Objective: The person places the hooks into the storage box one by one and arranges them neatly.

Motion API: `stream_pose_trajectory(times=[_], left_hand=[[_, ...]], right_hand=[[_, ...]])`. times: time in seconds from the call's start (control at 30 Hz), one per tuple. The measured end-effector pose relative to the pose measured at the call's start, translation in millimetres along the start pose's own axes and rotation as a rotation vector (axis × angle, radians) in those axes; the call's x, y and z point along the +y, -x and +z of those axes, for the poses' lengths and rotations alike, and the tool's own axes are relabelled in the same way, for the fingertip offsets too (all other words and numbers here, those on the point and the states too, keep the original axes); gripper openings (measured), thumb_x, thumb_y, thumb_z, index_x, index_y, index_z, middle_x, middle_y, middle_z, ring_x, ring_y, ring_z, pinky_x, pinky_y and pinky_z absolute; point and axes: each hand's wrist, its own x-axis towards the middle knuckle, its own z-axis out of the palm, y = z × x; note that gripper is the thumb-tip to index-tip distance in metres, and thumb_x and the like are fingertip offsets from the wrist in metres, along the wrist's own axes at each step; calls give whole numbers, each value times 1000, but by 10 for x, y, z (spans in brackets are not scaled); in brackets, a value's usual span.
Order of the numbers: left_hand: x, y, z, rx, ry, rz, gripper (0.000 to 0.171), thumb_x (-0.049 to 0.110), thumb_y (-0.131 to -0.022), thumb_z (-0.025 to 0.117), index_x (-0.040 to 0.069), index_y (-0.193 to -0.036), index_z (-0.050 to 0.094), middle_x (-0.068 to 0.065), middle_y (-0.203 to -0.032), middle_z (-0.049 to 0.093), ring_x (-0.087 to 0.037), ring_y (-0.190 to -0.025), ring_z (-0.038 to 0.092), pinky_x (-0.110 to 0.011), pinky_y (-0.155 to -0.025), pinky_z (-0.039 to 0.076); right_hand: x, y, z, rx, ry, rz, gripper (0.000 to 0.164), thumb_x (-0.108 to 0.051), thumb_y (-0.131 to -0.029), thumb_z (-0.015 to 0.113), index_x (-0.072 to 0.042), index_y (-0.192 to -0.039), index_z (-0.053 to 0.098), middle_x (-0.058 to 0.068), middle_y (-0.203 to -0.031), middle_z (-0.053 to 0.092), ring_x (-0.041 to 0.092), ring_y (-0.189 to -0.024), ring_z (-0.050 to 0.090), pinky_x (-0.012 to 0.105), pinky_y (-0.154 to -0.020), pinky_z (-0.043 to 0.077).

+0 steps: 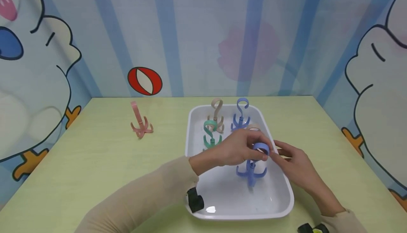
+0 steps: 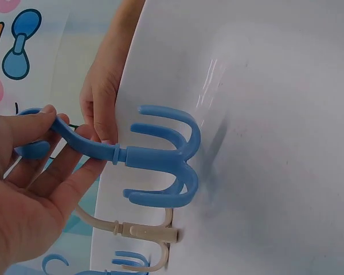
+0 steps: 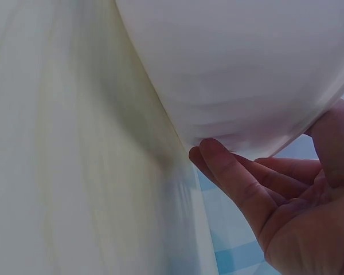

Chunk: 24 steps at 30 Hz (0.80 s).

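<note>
My left hand [image 1: 233,150] reaches over the white tray [image 1: 222,201] and pinches the curled top of a blue four-prong hook [image 1: 251,173]. In the left wrist view the blue hook [image 2: 160,158] has its prongs over the tray floor. At the tray's right side, my right hand [image 1: 297,166] grips the rim, thumb at the edge. The right wrist view shows the right hand's fingers [image 3: 241,183] against the tray's outer wall [image 3: 235,74]. Behind the left hand, a beige hook [image 1: 253,127] is mostly hidden.
Standing in the tray's back half are another beige hook [image 1: 217,109], a green hook [image 1: 208,129] and a second blue hook [image 1: 240,121]. A pink hook [image 1: 140,127] is on the pale green table [image 1: 159,176], left of the tray. A printed backdrop [image 1: 203,42] rises behind.
</note>
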Motion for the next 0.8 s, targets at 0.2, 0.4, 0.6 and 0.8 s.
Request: stream_pose_trajectory(times=[0.2,0.4,0.6,0.8], left_hand=[[-13,1,20,-26,-10,-19,19,4,-94,79,10,-112,77,4,-107,73,-1,-88,65,-16,-78,57],[-29,-4,33,-61,2,-17,19,-1,-93,78,7,-110,77,-3,-110,76,-2,-93,65,-16,-83,55],[-45,-21,55,-84,8,-23,19,-2,-93,77,6,-110,76,-6,-113,78,-2,-96,65,-15,-87,54],[-38,-16,54,-83,-29,-40,23,0,-93,78,8,-114,76,-6,-113,79,-1,-91,65,-15,-83,55]], right_hand=[[-13,3,0,2,2,-10,60,-29,-109,60,2,-158,43,32,-136,65,46,-118,71,41,-80,67],[-5,-4,2,-5,-3,17,61,-32,-110,57,2,-159,42,31,-137,65,46,-118,71,42,-80,67],[13,-7,-6,-11,-2,22,62,-32,-111,55,3,-159,41,33,-138,63,48,-120,69,44,-82,67],[2,-1,-4,-6,4,17,62,-34,-110,57,2,-159,42,32,-138,64,48,-121,69,44,-83,66]])
